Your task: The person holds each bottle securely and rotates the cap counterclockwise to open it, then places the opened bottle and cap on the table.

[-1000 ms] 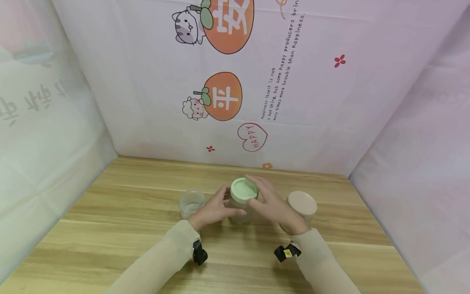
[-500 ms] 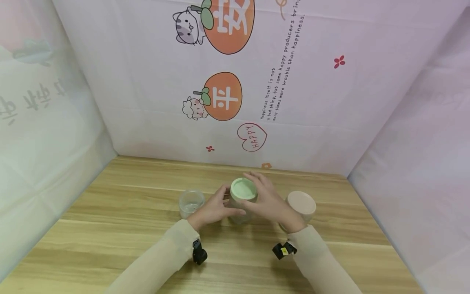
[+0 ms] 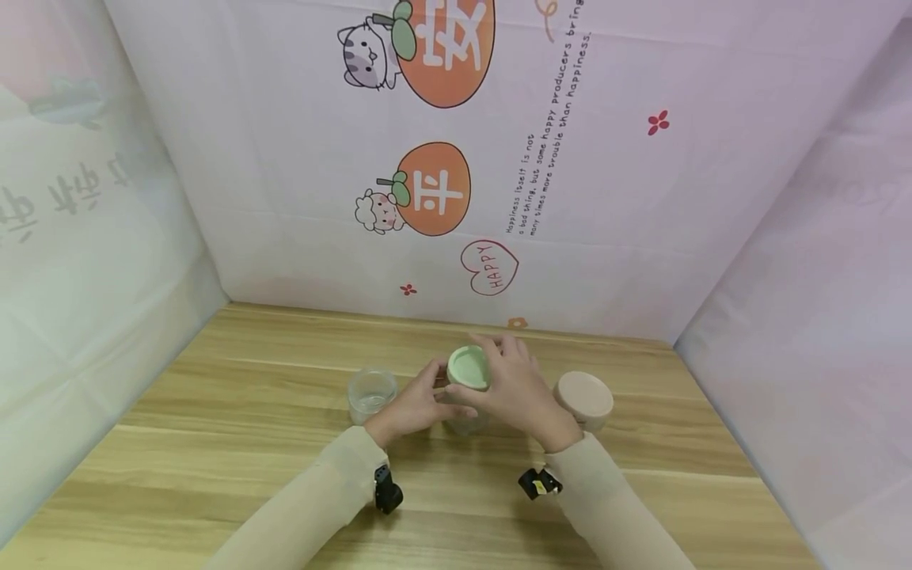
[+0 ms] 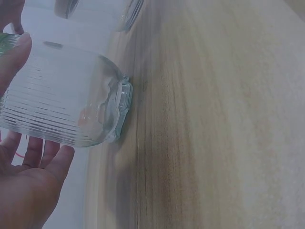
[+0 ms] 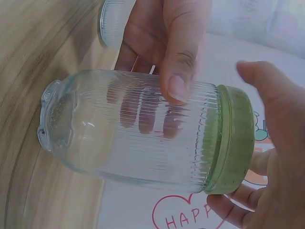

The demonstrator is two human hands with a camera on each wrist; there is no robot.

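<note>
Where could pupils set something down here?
The pale wooden table is bare left of the clear round glass container and right of the jar with a round beige lid. Between them it is crowded: the left hand and right hand surround the clear ribbed glass jar and its round green lid.

Between my left hand (image 3: 415,405) and right hand (image 3: 517,388) is a colourless clear jar (image 5: 138,152) with fine ridged lines, topped by a soft green lid (image 5: 234,143). Just beside my left, another jar (image 3: 372,396) is colourless and see-through; just beside my right, a lid (image 3: 584,394) is pale pinkish beige. My sleeves (image 3: 306,503) are plain cream. Beneath my hands, the table (image 3: 214,396) is yellowish wood, streaked with browner grain. Beyond them, the white backdrop (image 3: 285,198) carries orange fruits (image 3: 449,212) with green leaves and white characters, a grey-striped cat (image 3: 365,59) and a red-outlined heart (image 3: 490,267).
</note>
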